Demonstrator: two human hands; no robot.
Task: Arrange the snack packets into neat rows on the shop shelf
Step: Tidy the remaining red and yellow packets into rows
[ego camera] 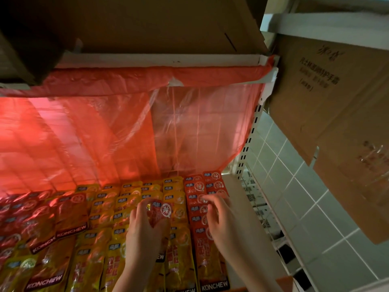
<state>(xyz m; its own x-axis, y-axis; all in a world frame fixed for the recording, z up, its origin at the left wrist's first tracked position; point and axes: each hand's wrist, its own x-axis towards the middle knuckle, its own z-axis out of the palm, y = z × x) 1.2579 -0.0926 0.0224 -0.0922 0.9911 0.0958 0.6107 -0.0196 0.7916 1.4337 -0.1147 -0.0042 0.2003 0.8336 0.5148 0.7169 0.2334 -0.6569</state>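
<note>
Overlapping rows of snack packets cover the shelf: yellow packets (105, 218) in the middle, red packets (199, 186) in a column at the right, more red ones (31, 211) at the left. My left hand (145, 226) grips one red packet (161, 211) above the yellow rows. My right hand (219, 220) rests with spread fingers on the right red column, pressing the packets flat. Both forearms come in from the bottom edge.
A red translucent plastic sheet (126, 127) hangs behind the shelf. A white upper shelf (160, 60) carries cardboard boxes. Brown cartons (328, 98) stand at the right above a white tiled floor (305, 203). A white slotted upright (250, 135) marks the shelf's right end.
</note>
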